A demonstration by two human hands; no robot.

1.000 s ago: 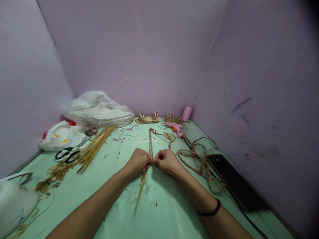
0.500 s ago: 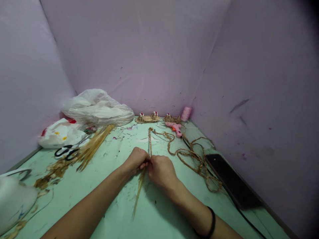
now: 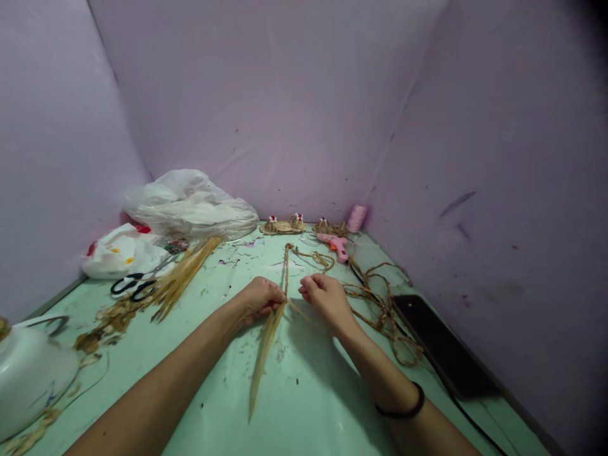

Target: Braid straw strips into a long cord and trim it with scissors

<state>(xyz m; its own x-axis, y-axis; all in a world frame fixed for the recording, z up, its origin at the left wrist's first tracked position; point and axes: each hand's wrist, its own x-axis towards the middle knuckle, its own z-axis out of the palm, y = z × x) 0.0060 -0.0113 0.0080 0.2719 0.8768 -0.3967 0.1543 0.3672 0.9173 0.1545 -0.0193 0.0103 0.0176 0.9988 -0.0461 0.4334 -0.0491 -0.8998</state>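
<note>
My left hand (image 3: 259, 297) pinches the near end of a braided straw rope (image 3: 286, 266) where loose straw strands (image 3: 263, 354) fan out toward me over the green table (image 3: 308, 392). My right hand (image 3: 327, 297) sits just to the right, fingers curled, with a thin strand at its fingertips. The rope runs away from my hands toward the back, then loops right into a tangled coil (image 3: 380, 310).
Black scissors (image 3: 130, 286) and a straw bundle (image 3: 183, 278) lie at left, plastic bags (image 3: 190, 206) behind them. A pink glue gun (image 3: 335, 245), small woven pieces (image 3: 282, 225) and a pink spool (image 3: 356, 217) sit at the back. A black phone (image 3: 439, 345) lies right, a white vessel (image 3: 28, 373) at the near left.
My right hand moved onto the left hand over the rope end, then drew back to the right. The loose straw ends now spread longer toward me.
</note>
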